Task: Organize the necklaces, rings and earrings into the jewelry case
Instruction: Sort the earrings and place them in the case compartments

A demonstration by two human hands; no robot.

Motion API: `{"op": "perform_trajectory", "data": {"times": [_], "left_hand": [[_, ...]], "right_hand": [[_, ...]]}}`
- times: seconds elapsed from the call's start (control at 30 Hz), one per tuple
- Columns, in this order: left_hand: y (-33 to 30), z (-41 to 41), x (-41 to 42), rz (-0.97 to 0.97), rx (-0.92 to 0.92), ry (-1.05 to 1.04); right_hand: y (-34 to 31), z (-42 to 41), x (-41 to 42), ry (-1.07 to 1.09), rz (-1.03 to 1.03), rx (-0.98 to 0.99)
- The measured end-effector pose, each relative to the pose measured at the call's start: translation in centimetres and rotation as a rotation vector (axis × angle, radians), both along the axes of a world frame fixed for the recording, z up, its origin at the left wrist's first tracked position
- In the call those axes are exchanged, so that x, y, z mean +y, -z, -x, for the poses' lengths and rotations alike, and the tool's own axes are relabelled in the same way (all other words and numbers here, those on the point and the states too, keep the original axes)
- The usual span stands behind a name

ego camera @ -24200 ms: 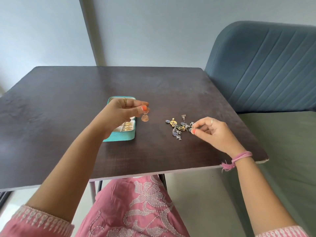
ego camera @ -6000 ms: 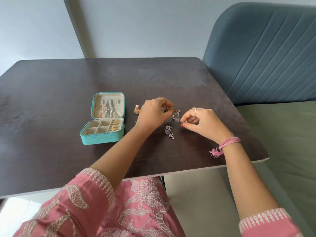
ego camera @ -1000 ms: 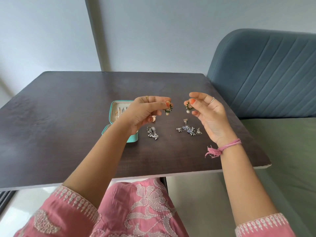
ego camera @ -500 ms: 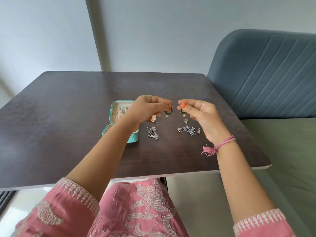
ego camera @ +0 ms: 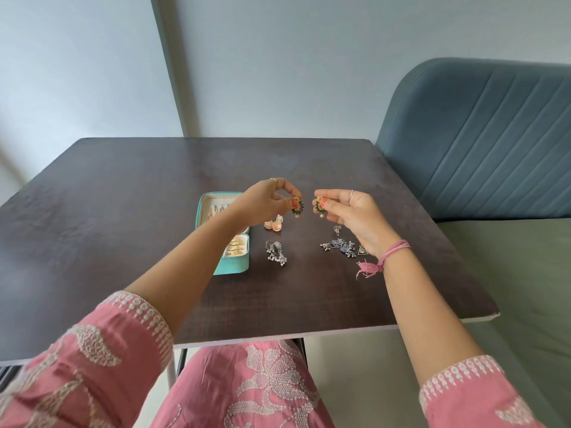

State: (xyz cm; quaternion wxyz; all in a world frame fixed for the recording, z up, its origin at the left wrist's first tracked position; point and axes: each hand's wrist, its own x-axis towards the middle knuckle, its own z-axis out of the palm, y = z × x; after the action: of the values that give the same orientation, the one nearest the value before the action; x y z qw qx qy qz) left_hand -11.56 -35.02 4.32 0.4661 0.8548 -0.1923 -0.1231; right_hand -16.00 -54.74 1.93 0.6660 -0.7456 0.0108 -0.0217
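Observation:
My left hand [ego camera: 262, 200] pinches a green and gold earring [ego camera: 298, 207] above the table. My right hand [ego camera: 355, 216] pinches its matching earring [ego camera: 319, 208] a short gap to the right. The open teal jewelry case [ego camera: 232, 264] lies under my left forearm, gold pieces showing in its compartments. On the table lie a pair of rose-gold dome earrings [ego camera: 274, 225], a silver dangling pair [ego camera: 276, 252], a cluster of silver and blue earrings [ego camera: 340, 248], and two small triangle pieces [ego camera: 337, 230].
The dark wooden table [ego camera: 108, 217] has its front edge near my lap. A blue padded chair back [ego camera: 482, 137] stands at the right with a green seat [ego camera: 509, 273] below it. A pale wall rises behind the table.
Both hands with their earrings have drawn a little closer together and lowered slightly. The jewelry on the table has not moved.

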Motion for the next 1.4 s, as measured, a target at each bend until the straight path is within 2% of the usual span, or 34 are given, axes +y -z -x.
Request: {"op": "perform_trajectory", "data": {"times": [0.27, 0.73, 0.9, 1.13, 1.3, 1.4], "left_hand": [[1.6, -2.0, -1.4, -0.041, 0.074, 0.024], [2.9, -2.6, -2.8, 0.049, 0.190, -0.055], [3.2, -2.6, -3.1, 0.005, 0.258, -0.088], [3.2, -2.8, -4.2, -0.129, 0.304, -0.125], [2.5, -2.8, -4.6, -0.224, 0.333, -0.128], [2.4, -2.7, -4.8, -0.282, 0.289, -0.116]], "right_hand": [[1.0, -2.1, 0.4, -0.030, -0.005, 0.217], [2.0, -3.0, 0.0, -0.037, -0.081, 0.238], [2.3, -3.4, 0.3, -0.040, -0.034, 0.272], [2.5, -3.7, 1.1, -0.052, 0.155, 0.338], [2.7, -4.2, 1.4, -0.023, 0.165, 0.381], [2.8, -4.4, 1.6, -0.018, 0.179, 0.398]]}}
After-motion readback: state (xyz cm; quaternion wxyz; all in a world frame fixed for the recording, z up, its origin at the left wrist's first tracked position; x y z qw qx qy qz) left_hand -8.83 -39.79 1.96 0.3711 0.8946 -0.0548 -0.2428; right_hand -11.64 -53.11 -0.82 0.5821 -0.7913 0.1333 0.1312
